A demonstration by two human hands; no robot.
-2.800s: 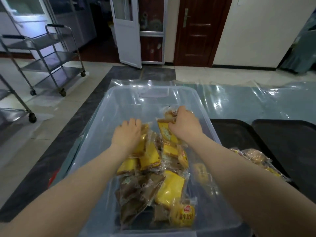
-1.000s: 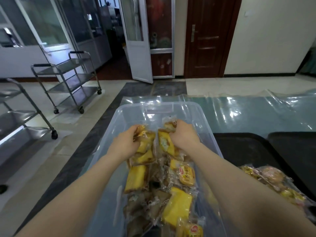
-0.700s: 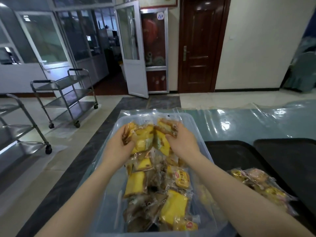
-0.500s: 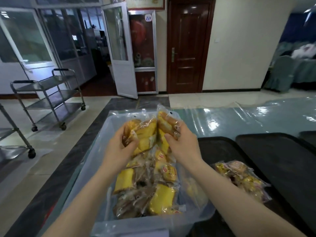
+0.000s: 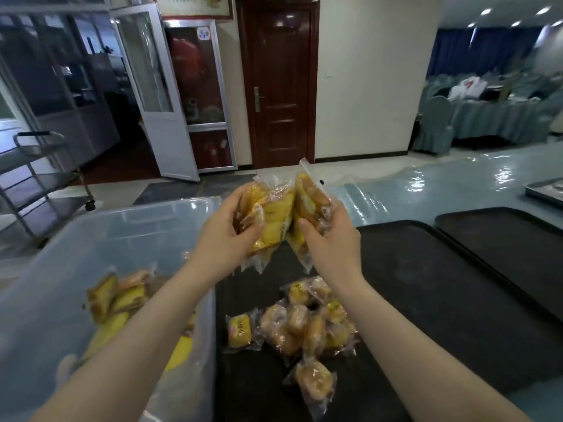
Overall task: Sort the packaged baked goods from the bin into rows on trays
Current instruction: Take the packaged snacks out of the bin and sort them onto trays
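Note:
My left hand grips a bunch of yellow cake packets, held in the air above the near black tray. My right hand grips more clear-wrapped packets pressed against the left bunch. A loose pile of wrapped buns lies on that tray below my wrists. The clear plastic bin sits at the left with several yellow packets still inside.
A second black tray lies to the right, and a metal tray edge shows at the far right. The table is covered in shiny plastic sheet. A steel trolley stands on the floor at left.
Both hands lifted handfuls of packets out of the bin and carried them right, over the near black tray. The view swung right with them.

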